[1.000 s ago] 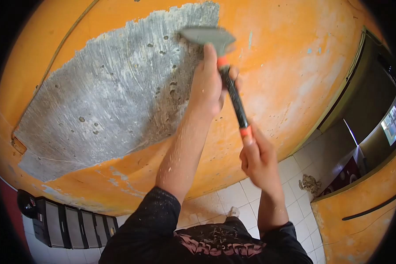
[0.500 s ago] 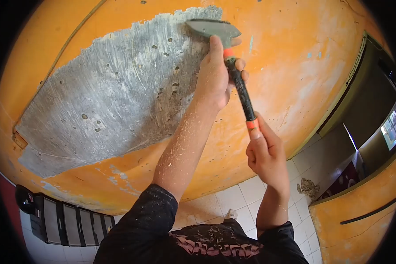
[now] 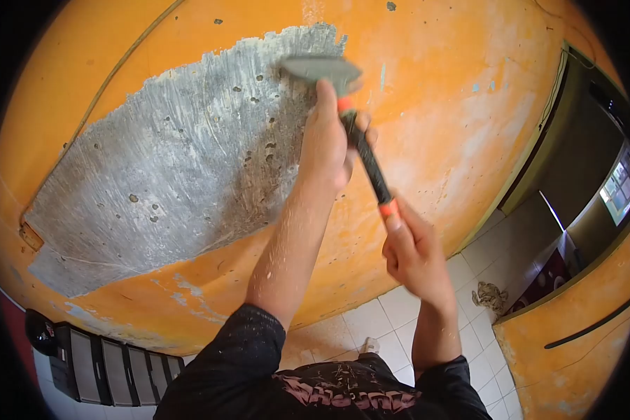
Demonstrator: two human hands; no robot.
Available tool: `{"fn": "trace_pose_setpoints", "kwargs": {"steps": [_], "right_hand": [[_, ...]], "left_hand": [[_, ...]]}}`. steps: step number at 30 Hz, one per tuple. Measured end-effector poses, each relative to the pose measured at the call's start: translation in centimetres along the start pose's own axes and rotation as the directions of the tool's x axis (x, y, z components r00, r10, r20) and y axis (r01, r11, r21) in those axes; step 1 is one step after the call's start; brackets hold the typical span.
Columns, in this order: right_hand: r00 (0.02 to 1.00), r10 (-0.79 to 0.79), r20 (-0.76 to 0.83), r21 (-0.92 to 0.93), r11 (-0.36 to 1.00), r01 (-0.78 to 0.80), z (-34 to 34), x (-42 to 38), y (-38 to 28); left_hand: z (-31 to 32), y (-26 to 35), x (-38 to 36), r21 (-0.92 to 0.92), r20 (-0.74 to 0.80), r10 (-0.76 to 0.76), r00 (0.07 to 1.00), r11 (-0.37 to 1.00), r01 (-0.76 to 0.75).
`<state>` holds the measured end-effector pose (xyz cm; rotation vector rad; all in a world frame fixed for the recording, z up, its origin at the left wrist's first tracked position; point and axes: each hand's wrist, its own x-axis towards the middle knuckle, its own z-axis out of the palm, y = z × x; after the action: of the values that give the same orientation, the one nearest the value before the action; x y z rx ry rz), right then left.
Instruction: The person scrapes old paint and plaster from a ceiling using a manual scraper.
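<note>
Had the scraper (image 3: 343, 105) up at about 12 o'clock, its flat grey blade pressed against the orange wall (image 3: 455, 119) right at the edge of the bare grey patch (image 3: 182, 161) stripped of paint. Left hand (image 3: 327, 143) wrapped tight round the black handle just under the blade, thumb pointing up along it, while the right hand (image 3: 413, 255) sat at 4 o'clock from there, fingers closed round the orange butt end. Down at 5 o'clock, white floor tiles (image 3: 399, 308), plus a black drawer unit (image 3: 112, 371) at 8 o'clock.
</note>
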<state>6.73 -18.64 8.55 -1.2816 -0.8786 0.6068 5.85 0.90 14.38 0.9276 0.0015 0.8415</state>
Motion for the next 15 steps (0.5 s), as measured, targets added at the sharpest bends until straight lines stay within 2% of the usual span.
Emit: {"fn": "trace_pose_setpoints", "kwargs": {"steps": [3, 4, 7, 8, 11, 12, 13, 15], "right_hand": [[1.000, 0.007, -0.002, -0.071, 0.997, -0.007, 0.1, -0.6, 1.5], [0.999, -0.038, -0.016, -0.094, 0.995, 0.036, 0.3, 0.0, 1.1], [0.998, -0.060, 0.020, -0.039, 0.997, 0.060, -0.2, 1.9, -1.3], [0.997, -0.076, 0.016, -0.024, 0.997, 0.076, -0.4, 2.0, -1.6], [0.997, -0.065, -0.028, -0.053, 0.997, 0.064, 0.3, 1.4, -0.7], [0.999, -0.037, -0.021, -0.022, 0.999, 0.036, 0.8, 0.4, -0.4], [0.994, -0.067, -0.082, -0.097, 0.994, 0.059, 1.3, -0.2, 0.5], [0.998, -0.052, -0.047, -0.090, 0.995, 0.048, 0.9, -0.1, 0.9]], "left_hand": [[-1.0, -0.5, -1.7, 0.032, 0.022, -0.006, 1.000, 0.999, 0.005], [-0.7, -0.1, -1.1, 0.019, 0.060, 0.001, 0.998, 1.000, -0.002], [1.8, 2.1, 1.7, 0.105, 0.047, 0.049, 0.998, 0.993, -0.054], [1.9, 2.3, 2.1, 0.110, 0.125, 0.073, 0.989, 0.990, -0.087], [1.1, 1.8, 1.1, 0.104, 0.113, 0.041, 0.993, 0.993, -0.053], [0.8, 1.3, 0.3, 0.074, -0.007, -0.019, 1.000, 0.997, 0.020], [0.2, 0.7, -0.3, 0.071, 0.018, -0.017, 1.000, 0.997, 0.015], [-0.6, 0.3, -0.8, 0.067, 0.068, -0.001, 0.998, 0.998, -0.004]]}}
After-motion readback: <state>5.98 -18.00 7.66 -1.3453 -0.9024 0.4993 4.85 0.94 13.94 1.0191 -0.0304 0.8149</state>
